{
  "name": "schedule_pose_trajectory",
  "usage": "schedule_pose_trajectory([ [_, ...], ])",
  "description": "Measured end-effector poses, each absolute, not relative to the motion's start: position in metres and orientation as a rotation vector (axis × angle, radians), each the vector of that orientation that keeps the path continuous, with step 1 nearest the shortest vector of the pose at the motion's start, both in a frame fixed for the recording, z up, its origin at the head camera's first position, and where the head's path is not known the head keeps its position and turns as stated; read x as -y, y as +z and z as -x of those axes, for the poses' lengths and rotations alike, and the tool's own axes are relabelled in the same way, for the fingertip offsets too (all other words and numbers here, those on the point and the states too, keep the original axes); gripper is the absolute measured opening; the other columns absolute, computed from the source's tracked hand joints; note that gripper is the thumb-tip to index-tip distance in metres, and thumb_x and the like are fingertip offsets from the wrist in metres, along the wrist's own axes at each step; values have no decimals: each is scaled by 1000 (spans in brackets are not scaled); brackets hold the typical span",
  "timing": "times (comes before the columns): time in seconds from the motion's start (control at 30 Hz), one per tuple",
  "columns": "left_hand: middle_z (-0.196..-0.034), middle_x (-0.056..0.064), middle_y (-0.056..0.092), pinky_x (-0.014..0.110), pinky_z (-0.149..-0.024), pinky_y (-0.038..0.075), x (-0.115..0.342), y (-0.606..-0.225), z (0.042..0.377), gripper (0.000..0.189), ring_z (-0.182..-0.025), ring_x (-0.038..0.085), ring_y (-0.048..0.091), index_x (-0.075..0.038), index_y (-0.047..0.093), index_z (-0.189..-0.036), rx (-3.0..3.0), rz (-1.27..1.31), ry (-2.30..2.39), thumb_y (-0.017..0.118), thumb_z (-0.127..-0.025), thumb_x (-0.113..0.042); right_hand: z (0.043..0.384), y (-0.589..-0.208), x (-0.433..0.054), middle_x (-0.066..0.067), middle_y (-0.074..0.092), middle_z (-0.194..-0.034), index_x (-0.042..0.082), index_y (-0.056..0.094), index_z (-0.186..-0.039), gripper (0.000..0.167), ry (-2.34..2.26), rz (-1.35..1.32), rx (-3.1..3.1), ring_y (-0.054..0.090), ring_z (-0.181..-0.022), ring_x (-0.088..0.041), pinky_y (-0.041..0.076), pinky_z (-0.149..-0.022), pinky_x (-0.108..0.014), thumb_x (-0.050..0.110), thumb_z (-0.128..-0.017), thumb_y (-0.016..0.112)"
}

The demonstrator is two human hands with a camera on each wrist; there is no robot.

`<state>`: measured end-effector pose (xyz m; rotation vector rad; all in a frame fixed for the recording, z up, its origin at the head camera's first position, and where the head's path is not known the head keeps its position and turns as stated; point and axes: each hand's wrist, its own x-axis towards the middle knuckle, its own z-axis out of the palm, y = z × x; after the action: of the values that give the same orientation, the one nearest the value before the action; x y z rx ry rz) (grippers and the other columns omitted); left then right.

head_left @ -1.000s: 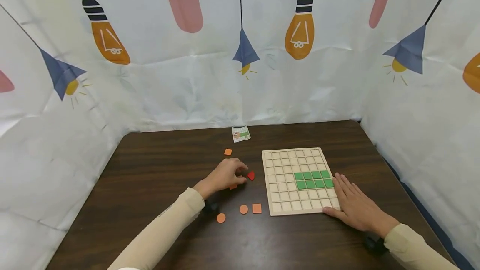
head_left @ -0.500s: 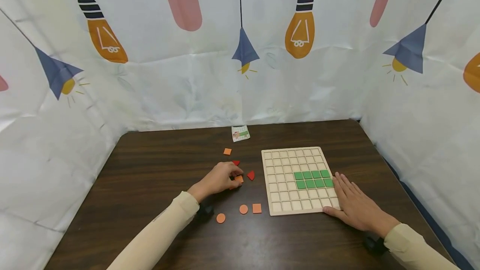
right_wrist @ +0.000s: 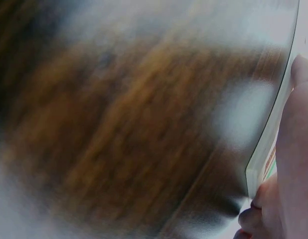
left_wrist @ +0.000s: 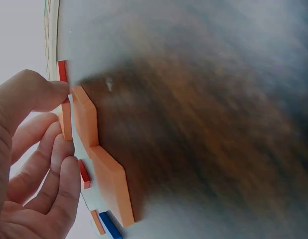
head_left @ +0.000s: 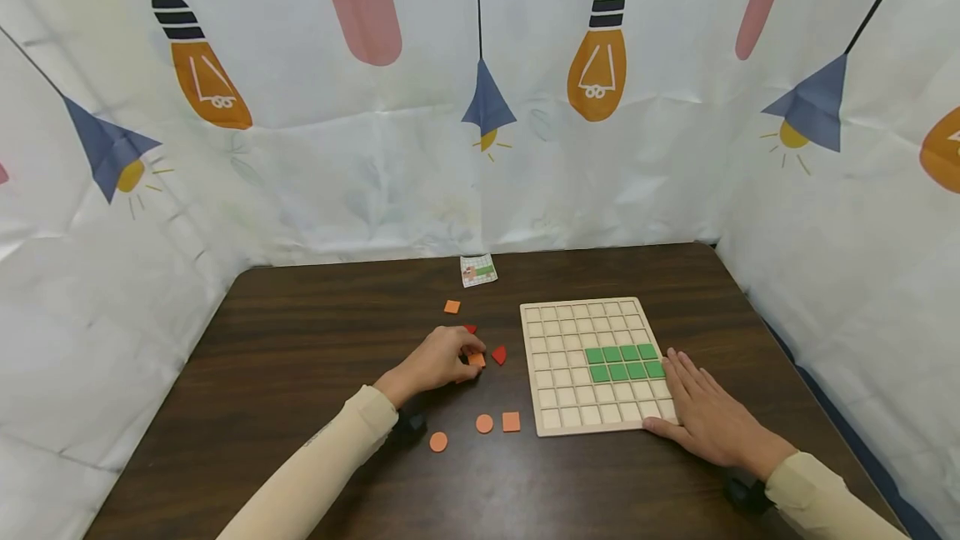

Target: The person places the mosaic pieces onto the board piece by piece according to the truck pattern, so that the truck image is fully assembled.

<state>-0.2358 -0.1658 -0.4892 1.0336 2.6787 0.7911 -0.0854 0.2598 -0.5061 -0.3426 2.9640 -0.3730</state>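
Note:
My left hand (head_left: 438, 361) pinches a small orange square tile (head_left: 477, 360) between thumb and fingers, low over the table. In the left wrist view, that orange tile (left_wrist: 66, 119) stands on edge in the fingertips, beside two more orange tiles (left_wrist: 114, 186) on the tabletop. A red piece (head_left: 499, 355) lies just right of the fingertips, and another red piece (head_left: 470, 329) shows behind them. My right hand (head_left: 712, 415) lies flat with straight fingers along the right edge of a pale wooden grid board (head_left: 558, 398). Two rows of green tiles (head_left: 627, 362) fill part of the grid.
Two orange discs (head_left: 438, 442) and an orange square (head_left: 512, 422) lie nearer on the dark table (head_left: 315, 307). Another orange square (head_left: 452, 307) sits farther back, near a small printed card (head_left: 478, 271). A blue piece (left_wrist: 110, 225) appears in the left wrist view.
My left hand has drawn back slightly to the left and now pinches an orange tile, uncovering the red piece behind it. The right hand stays on the board's edge.

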Motion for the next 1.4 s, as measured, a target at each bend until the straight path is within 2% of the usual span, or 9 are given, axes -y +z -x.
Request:
schedule_pose_trajectory([
  [0.2, -104, 2, 75, 24, -77, 58, 161, -488, 236, 28, -89, 12, 71, -9, 79, -116, -2703, -1050, 798, 77, -88, -13, 86, -507, -262, -29, 14, -171, -4, 18, -163, 106, -380, 329, -2959, 18, -158, -50, 24, -121, -69, 68, -96, 55],
  [0.43, -107, 2, 74, 24, -78, 58, 148, -485, 236, 28, -92, 13, 70, -11, 78, -117, -2676, -1058, 831, 77, -90, -17, 85, -507, -260, -30, 17, -170, -5, 21, -162, 104, -356, 353, -2978, 22, -156, -51, 26, -121, -69, 68, -97, 54],
  [0.87, -110, 3, 73, 23, -80, 56, 114, -477, 233, 31, -92, 12, 66, -8, 77, -119, -2580, -1156, 863, 76, -90, -17, 84, -503, -259, -30, 18, -170, -7, 24, -161, 103, -383, 340, -2972, 23, -156, -51, 25, -122, -69, 66, -97, 56],
  [1.23, -115, 4, 75, 27, -87, 58, 86, -476, 231, 34, -100, 16, 70, -8, 76, -122, -2555, -1258, 815, 76, -90, -19, 84, -504, -259, -29, 20, -170, -6, 24, -162, 104, -335, 349, -3004, 25, -156, -49, 28, -122, -67, 69, -96, 54],
  [1.4, -112, 4, 75, 24, -83, 55, 72, -474, 230, 32, -96, 16, 68, -8, 76, -120, -2525, -1315, 798, 73, -90, -16, 85, -505, -260, -29, 20, -170, -6, 24, -162, 104, -332, 345, -3009, 25, -156, -49, 28, -122, -67, 70, -96, 54],
])
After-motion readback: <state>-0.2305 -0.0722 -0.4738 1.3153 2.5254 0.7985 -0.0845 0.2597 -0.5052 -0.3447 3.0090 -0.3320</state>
